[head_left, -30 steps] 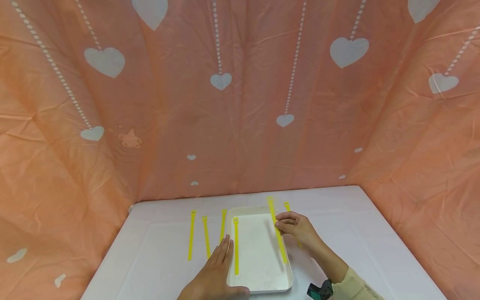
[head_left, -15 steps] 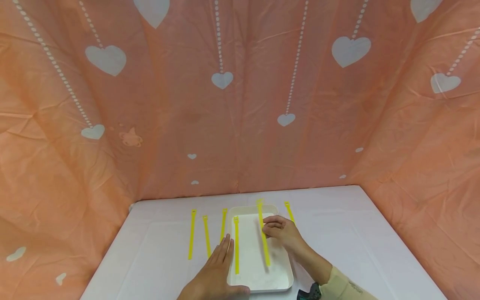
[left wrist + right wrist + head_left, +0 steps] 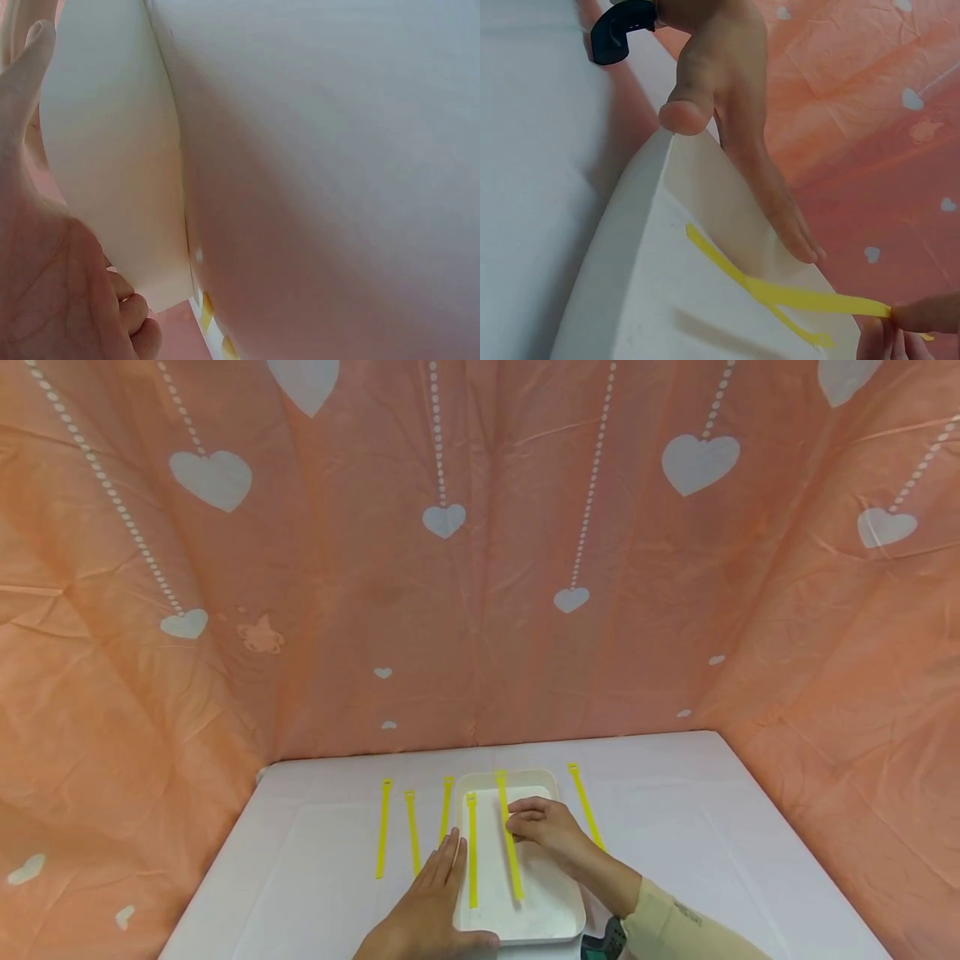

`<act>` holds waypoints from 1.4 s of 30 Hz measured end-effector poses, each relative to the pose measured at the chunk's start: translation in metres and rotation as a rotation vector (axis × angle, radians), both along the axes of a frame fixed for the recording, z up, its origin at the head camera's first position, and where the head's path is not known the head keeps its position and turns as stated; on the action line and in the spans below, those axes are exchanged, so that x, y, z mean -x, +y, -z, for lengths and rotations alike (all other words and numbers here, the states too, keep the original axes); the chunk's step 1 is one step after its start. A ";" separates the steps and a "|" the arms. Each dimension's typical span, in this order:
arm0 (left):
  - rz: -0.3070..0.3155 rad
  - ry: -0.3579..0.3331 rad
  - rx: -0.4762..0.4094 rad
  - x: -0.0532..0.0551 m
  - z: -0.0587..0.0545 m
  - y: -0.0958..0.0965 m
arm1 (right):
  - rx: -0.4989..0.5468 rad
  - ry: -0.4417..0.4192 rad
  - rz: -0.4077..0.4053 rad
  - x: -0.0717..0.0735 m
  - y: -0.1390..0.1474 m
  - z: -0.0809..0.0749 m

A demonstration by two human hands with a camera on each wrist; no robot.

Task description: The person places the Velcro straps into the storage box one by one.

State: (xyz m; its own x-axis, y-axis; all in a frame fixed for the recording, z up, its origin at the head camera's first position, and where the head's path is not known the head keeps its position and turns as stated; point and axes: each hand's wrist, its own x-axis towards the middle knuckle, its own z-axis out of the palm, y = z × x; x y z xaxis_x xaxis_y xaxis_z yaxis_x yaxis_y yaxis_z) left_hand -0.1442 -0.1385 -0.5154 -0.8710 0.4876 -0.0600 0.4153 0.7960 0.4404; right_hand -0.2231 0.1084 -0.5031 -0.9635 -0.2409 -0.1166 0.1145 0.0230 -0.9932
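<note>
A shallow white tray [image 3: 551, 914] stands on the white-covered table. Inside it, along the left side, lies a yellow cable tie strap [image 3: 472, 860] with a slotted head. My left hand [image 3: 426, 910] rests against the tray's left wall, fingers straight, thumb at the near edge; the right wrist view shows this left hand [image 3: 731, 82] too. Over the tray, my right hand [image 3: 553, 833] pinches a second yellow cable tie strap [image 3: 513, 864] near its middle. In the right wrist view the held strap [image 3: 817, 301] crosses above the lying one [image 3: 712, 255].
Left of the tray lie three more yellow straps [image 3: 383, 835], partly behind the left hand. Another yellow strap [image 3: 585, 802] lies to the right, its near end by the right forearm. A peach curtain [image 3: 480, 610] with pale hearts encloses the table. A dark device sits at the right wrist.
My right hand has carried its strap leftward from the tray's right edge to over its middle, lowering it. The left hand stays put.
</note>
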 end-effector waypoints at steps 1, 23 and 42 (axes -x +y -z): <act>0.003 0.011 -0.006 0.000 0.000 0.000 | -0.001 0.003 0.002 0.001 -0.002 0.000; 0.006 -0.002 0.003 -0.001 -0.002 0.002 | -0.110 -0.046 0.033 0.012 -0.029 0.010; -0.008 -0.016 0.004 0.001 0.001 0.001 | -0.177 -0.086 0.045 0.016 -0.039 0.021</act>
